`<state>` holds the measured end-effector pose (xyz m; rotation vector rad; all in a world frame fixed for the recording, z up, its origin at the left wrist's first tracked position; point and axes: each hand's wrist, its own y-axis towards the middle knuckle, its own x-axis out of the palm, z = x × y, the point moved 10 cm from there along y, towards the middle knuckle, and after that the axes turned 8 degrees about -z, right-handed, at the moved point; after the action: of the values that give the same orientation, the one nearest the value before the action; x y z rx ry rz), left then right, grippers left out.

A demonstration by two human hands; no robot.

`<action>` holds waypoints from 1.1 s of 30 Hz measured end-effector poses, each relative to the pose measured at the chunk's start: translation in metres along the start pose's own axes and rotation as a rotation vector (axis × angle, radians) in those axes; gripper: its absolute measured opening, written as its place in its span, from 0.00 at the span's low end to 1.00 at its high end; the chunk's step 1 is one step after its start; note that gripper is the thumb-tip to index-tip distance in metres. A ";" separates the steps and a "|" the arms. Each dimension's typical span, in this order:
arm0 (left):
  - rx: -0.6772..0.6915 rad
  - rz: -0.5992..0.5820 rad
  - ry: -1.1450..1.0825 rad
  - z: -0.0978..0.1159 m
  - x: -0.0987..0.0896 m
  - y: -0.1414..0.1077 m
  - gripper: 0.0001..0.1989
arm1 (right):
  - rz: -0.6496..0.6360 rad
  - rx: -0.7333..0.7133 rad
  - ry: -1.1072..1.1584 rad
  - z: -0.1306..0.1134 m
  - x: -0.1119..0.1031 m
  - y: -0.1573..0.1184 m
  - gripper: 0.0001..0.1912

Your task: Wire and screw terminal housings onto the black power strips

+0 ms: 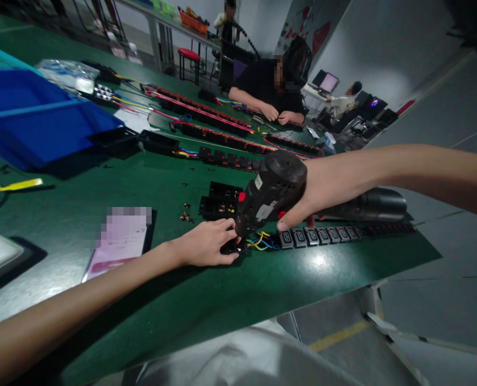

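Observation:
My right hand (319, 185) is wrapped around a black cordless screwdriver (273, 187), whose tip points down at the near end of a power strip. That power strip (319, 236) lies along the table with a row of sockets and a black end box; yellow and blue wires (262, 242) show between them. My left hand (208, 244) grips the end box, its fingers around the screwdriver's tip. Exactly where the tip touches is hidden by the fingers. Just beyond lie small brass-coloured screws (186, 214) and black end pieces (218, 206) with metal parts inside.
A phone (120, 241) lies left of my left hand. A blue bin (37, 118) stands at the far left. More power strips with red wires (206, 112) lie across the green table (150, 316). Opposite, a co-worker (270, 80) works with both hands.

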<state>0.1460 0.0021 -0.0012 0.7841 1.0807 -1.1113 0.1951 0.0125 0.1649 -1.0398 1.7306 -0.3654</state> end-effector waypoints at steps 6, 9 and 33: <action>-0.005 0.006 0.004 -0.001 0.000 -0.001 0.18 | 0.101 -0.110 -0.095 -0.013 -0.006 -0.005 0.03; 0.003 0.013 0.000 -0.001 0.000 -0.001 0.18 | 0.112 -0.095 -0.130 -0.012 -0.007 -0.004 0.05; 0.003 0.008 0.014 0.000 0.000 -0.001 0.18 | 0.043 0.078 -0.173 -0.004 -0.001 -0.004 0.07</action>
<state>0.1451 0.0014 -0.0016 0.7987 1.0871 -1.1024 0.1939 0.0094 0.1698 -0.9485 1.5689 -0.3041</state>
